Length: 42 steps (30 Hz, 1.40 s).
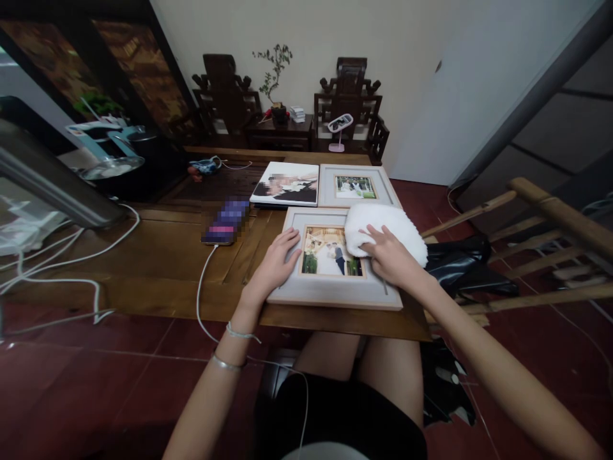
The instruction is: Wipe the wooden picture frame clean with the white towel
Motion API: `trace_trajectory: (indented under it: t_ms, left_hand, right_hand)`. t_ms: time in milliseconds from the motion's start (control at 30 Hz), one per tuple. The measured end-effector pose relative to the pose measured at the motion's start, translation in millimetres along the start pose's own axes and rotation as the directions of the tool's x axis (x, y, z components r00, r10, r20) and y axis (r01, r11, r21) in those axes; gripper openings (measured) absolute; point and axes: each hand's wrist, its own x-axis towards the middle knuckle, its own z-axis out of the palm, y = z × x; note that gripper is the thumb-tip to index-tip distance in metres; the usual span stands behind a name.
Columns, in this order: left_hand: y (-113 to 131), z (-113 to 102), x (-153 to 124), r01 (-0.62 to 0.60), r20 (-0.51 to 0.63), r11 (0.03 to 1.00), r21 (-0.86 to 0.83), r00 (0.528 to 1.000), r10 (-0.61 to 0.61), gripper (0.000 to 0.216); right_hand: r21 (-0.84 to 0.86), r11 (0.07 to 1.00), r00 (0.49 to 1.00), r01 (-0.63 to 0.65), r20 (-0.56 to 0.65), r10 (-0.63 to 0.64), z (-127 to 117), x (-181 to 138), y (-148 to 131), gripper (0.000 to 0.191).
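The right hand [390, 255] presses its grip down on a fluffy white cloth [383, 231] lying over the upper right corner of a pale grey wooden picture frame [330, 291] at the near edge of the brown wooden table [158, 262]. The left hand [278, 259] lies flat, fingers spread, on the frame's left border; keeping it there steadies the frame for even strokes. Just beyond lie a second pale frame [354, 186] and a white photo print [287, 183]. A phone [225, 222] with its white cable [204, 287] sits left, apart.
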Motion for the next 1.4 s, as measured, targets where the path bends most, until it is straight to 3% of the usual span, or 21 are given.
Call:
trace_trajectory:
  t_ms: [200,400,500,733,1067,1267,1400]
  left_hand:
    - [3,0,0,0.014,0.02,1.0,0.007,1.0,-0.014,0.045]
    - [1,3,0,0.001,0.019,1.0,-0.001,1.0,-0.001,0.042]
    - [0,3,0,-0.012,0.028,1.0,0.005,1.0,0.012,0.042]
    - [-1,0,0,-0.029,0.045,0.999,0.033,0.999,0.027,0.041]
    - [-2,3,-1,-0.021,0.024,1.0,0.015,1.0,0.02,0.041]
    - [-2,2,-2,-0.027,0.034,0.999,0.039,0.999,0.025,0.042]
    - [-2,3,-3,-0.023,0.035,0.998,0.053,0.999,0.022,0.043]
  right_hand:
    - [0.025,0.997,0.985,0.068,0.154,-0.072,-32,-33,-34,0.043]
    - [0.153,0.988,0.952,0.013,0.299,-0.058,-57,-65,-61,0.05]
    - [0.136,0.99,0.957,-0.026,0.29,-0.015,-51,-60,-61,0.046]
    - [-0.035,0.999,0.991,-0.041,0.127,0.045,-17,-12,-31,0.042]
    - [-0.153,0.988,0.989,-0.034,-0.146,0.011,9,31,6,0.045]
    - [-0.211,0.976,0.998,0.044,-0.025,-0.05,13,44,-2,0.033]
    - [-0.116,0.989,0.991,0.096,0.11,-0.083,-6,21,-23,0.033]
